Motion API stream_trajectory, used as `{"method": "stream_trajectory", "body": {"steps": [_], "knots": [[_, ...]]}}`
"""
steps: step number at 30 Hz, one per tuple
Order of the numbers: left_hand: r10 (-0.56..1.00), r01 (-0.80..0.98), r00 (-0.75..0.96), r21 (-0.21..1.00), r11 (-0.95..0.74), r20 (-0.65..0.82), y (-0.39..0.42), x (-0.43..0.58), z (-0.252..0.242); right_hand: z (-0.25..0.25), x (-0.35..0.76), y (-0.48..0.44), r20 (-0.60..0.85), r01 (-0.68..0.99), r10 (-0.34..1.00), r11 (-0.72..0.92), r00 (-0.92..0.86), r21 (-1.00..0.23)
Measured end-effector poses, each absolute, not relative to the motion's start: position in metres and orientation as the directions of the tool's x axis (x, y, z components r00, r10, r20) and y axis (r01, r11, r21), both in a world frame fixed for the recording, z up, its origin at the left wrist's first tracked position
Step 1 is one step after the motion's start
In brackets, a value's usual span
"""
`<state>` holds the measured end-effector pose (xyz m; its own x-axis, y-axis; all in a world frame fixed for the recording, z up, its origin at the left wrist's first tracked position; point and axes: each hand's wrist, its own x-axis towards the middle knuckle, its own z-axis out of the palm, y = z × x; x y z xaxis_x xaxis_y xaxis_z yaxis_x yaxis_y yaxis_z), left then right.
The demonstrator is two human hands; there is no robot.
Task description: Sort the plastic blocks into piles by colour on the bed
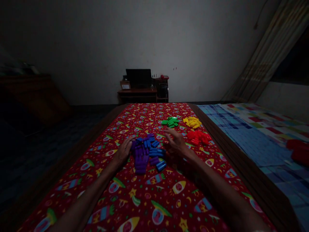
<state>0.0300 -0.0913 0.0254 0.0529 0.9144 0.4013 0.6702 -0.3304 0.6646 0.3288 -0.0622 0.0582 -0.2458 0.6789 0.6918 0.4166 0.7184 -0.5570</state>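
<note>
Left hand [124, 150], purple pieces [140, 161], seemingly touching

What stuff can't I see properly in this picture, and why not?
All in the head view:
- Left hand: its fingertips are hard to see in the dim light beside the purple pieces, so I can't tell if it grips one.
- Purple pieces: they overlap, hiding exactly how many there are.
- Box label: too small to read.
- Red thing: cut off by the right edge.
</note>
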Motion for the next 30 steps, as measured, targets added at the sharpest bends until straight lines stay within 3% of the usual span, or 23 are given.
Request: {"method": "stream_trajectory", "body": {"steps": [3,6,8,10,13,19,23,27,30], "knots": [[0.912,0.648,-0.030,0.703,-0.293,0.408,-0.097,0.031,0.024,0.083,0.395,-0.039,0.727,0.595,0.681,0.549,0.089,-0.587],[0.918,0.628,-0.070,0.732,-0.263,0.391,-0.096,0.029,0.023,0.080,0.465,-0.030,0.644,0.722,0.687,0.252,0.336,-0.645],[0.917,0.631,-0.066,0.728,-0.267,0.393,-0.094,0.028,0.022,0.065,0.496,-0.033,0.525,0.739,0.752,0.076,0.398,-0.669],[0.913,0.646,-0.057,0.712,-0.275,0.404,-0.094,0.027,0.022,0.049,0.511,-0.038,0.435,0.735,0.817,0.020,0.379,-0.677],[0.906,0.686,-0.047,0.673,-0.277,0.420,-0.093,0.027,0.023,0.031,0.507,-0.043,0.404,0.729,0.853,0.041,0.330,-0.683],[0.898,0.731,-0.031,0.623,-0.280,0.439,-0.093,0.027,0.024,0.020,0.482,-0.046,0.530,0.770,0.828,0.214,0.183,-0.601],[0.900,0.738,-0.006,0.610,-0.290,0.436,-0.097,0.028,0.027,0.016,0.479,-0.050,0.551,0.771,0.819,0.245,0.159,-0.588],[0.896,0.718,-0.004,0.625,-0.306,0.444,-0.096,0.029,0.025,0.030,0.472,-0.049,0.617,0.835,0.751,0.170,0.234,-0.524],[0.892,0.696,-0.024,0.648,-0.310,0.452,-0.092,0.029,0.021,0.052,0.446,-0.054,0.664,0.821,0.725,0.259,0.184,-0.509]]}}
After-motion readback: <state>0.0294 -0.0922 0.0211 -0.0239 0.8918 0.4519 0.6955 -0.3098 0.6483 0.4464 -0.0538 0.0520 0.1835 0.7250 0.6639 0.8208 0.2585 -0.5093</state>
